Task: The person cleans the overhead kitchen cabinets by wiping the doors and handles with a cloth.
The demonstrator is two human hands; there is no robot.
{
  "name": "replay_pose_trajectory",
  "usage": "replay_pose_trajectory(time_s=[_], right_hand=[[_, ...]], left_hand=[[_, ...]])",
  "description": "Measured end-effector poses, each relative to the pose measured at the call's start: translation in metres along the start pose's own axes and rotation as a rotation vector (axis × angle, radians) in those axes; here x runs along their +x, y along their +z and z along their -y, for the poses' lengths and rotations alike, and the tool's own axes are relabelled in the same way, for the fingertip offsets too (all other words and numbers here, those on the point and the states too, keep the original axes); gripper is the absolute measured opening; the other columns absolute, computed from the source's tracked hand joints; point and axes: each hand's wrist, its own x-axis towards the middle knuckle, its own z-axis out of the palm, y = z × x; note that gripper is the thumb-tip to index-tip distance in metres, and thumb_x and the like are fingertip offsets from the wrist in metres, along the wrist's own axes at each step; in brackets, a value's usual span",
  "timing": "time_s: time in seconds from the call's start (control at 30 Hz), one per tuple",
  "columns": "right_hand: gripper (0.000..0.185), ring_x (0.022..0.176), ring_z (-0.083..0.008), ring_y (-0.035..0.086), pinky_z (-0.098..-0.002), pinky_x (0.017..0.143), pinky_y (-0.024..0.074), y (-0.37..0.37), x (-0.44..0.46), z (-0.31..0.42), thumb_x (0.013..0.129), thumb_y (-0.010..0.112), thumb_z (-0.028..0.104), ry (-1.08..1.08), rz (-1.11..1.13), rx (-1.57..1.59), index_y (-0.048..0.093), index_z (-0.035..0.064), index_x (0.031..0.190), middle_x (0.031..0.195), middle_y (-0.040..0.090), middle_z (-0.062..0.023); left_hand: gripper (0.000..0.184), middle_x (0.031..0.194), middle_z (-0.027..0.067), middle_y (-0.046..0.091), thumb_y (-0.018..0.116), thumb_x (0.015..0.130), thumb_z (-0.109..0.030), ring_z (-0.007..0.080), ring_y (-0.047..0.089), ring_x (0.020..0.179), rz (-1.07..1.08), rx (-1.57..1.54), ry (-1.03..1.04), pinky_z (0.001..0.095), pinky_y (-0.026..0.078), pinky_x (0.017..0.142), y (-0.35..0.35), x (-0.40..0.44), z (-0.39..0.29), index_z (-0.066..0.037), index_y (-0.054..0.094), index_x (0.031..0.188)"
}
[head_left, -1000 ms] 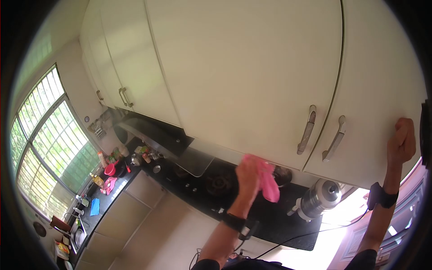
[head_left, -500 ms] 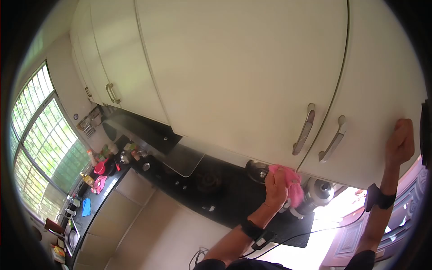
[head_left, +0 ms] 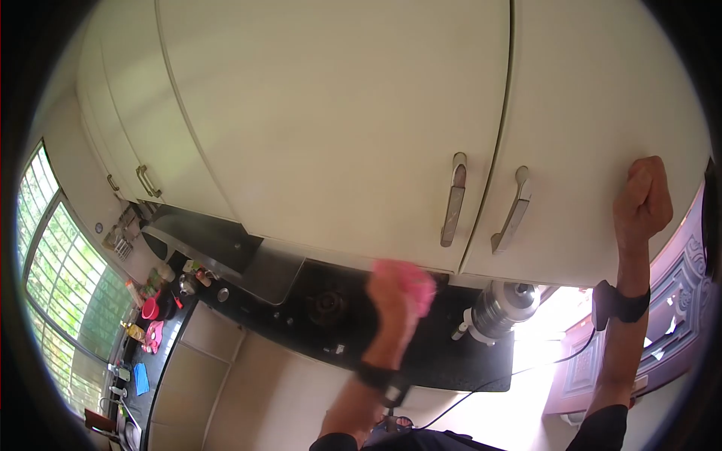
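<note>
Overhead in the head view, white cabinets (head_left: 323, 135) run above a dark surface (head_left: 451, 368) that carries a stove burner (head_left: 327, 307) and a lidded container (head_left: 500, 312). The person's left hand (head_left: 386, 295), blurred, has its fingers closed on a pink cloth (head_left: 418, 286) near the cabinets' lower edge; whether the cloth touches them cannot be told. The right hand (head_left: 643, 201) has its fingers curled into a fist before the rightmost door (head_left: 587, 98), their inside hidden. Far left, a barred window (head_left: 71, 282) stands over more surface, with a red bowl (head_left: 151, 309) and a blue cloth (head_left: 141, 378).
</note>
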Motion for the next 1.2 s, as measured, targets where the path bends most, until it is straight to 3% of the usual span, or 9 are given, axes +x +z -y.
replay_pose_trajectory(time_s=[0.03,0.1,0.27,0.4,0.6,0.77,0.97,1.03,1.2], right_hand=[[0.025,0.053,-0.0097,0.040,-0.0245,0.048,0.0324,-0.001,0.000,0.001,0.098,0.044,0.005,0.001,0.005,-0.019,0.049,0.0016,0.074,0.064,0.045,-0.0034],[0.025,0.053,-0.0094,0.039,-0.0247,0.048,0.0319,-0.001,0.002,0.000,0.098,0.044,0.004,-0.008,0.014,-0.036,0.049,0.0020,0.074,0.064,0.044,-0.0032],[0.022,0.052,-0.0103,0.042,-0.0257,0.047,0.0346,-0.002,-0.001,-0.006,0.096,0.044,0.002,-0.005,0.001,-0.045,0.050,0.0029,0.074,0.065,0.046,-0.0038],[0.021,0.051,-0.0112,0.042,-0.0258,0.047,0.0352,0.000,0.004,-0.003,0.095,0.044,0.001,-0.077,-0.020,-0.011,0.049,0.0028,0.074,0.065,0.047,-0.0039],[0.019,0.050,-0.0112,0.042,-0.0258,0.046,0.0343,-0.001,0.004,0.001,0.093,0.047,0.000,-0.020,-0.014,-0.045,0.050,0.0028,0.074,0.064,0.048,-0.0039],[0.018,0.049,-0.0108,0.041,-0.0256,0.045,0.0341,0.000,0.002,-0.004,0.091,0.045,-0.003,-0.050,-0.015,-0.058,0.049,0.0029,0.074,0.062,0.047,-0.0033],[0.018,0.048,-0.0115,0.042,-0.0257,0.045,0.0354,0.001,0.005,-0.001,0.089,0.044,-0.005,-0.070,-0.035,-0.128,0.048,0.0030,0.073,0.062,0.047,-0.0035],[0.018,0.048,-0.0120,0.042,-0.0259,0.044,0.0354,0.001,0.005,-0.002,0.090,0.045,-0.004,-0.087,-0.032,-0.099,0.048,0.0032,0.073,0.062,0.047,-0.0035],[0.019,0.047,-0.0124,0.042,-0.0262,0.044,0.0351,0.004,0.007,0.003,0.089,0.046,-0.005,-0.081,-0.039,-0.112,0.047,0.0037,0.073,0.061,0.046,-0.0033]], left_hand=[[0.042,0.062,0.0072,0.058,0.042,0.104,-0.031,0.0168,0.050,0.043,-0.077,0.331,0.302,0.0302,0.038,0.037,0.014,-0.008,0.036,-0.003,0.061,0.080],[0.032,0.074,0.0063,0.064,0.042,0.101,-0.018,0.0138,0.059,0.064,0.051,0.123,-0.210,0.0290,0.048,0.056,0.039,-0.031,0.023,-0.001,0.062,0.082],[0.038,0.061,0.0075,0.059,0.043,0.104,-0.028,0.0156,0.053,0.046,-0.243,-0.265,-0.158,0.0290,0.043,0.041,0.043,-0.022,0.015,-0.004,0.059,0.078],[0.049,0.053,0.0117,0.056,0.043,0.106,-0.037,0.0170,0.050,0.033,0.037,0.267,0.326,0.0265,0.036,0.032,0.003,0.010,-0.063,-0.007,0.053,0.069],[0.047,0.053,0.0042,0.049,0.044,0.105,-0.038,0.0100,0.042,0.035,-0.108,0.198,0.087,0.0245,0.030,0.029,-0.007,0.015,-0.042,-0.009,0.053,0.069],[0.024,0.077,0.0063,0.065,0.043,0.099,-0.013,0.0115,0.056,0.059,0.001,0.147,-0.045,0.0266,0.047,0.053,0.066,-0.041,0.038,0.000,0.059,0.088],[0.031,0.077,0.0066,0.065,0.048,0.104,-0.025,0.0137,0.063,0.070,-0.183,0.104,-0.022,0.0283,0.052,0.059,0.030,-0.026,0.041,-0.003,0.059,0.085],[0.036,0.069,0.0081,0.061,0.049,0.105,-0.030,0.0162,0.063,0.062,-0.024,0.147,0.256,0.0297,0.051,0.050,0.011,-0.001,-0.006,-0.005,0.056,0.081],[0.039,0.056,0.0095,0.054,0.041,0.104,-0.024,0.0149,0.048,0.040,-0.188,0.127,0.171,0.0275,0.034,0.032,0.017,0.010,-0.019,-0.004,0.053,0.074]])
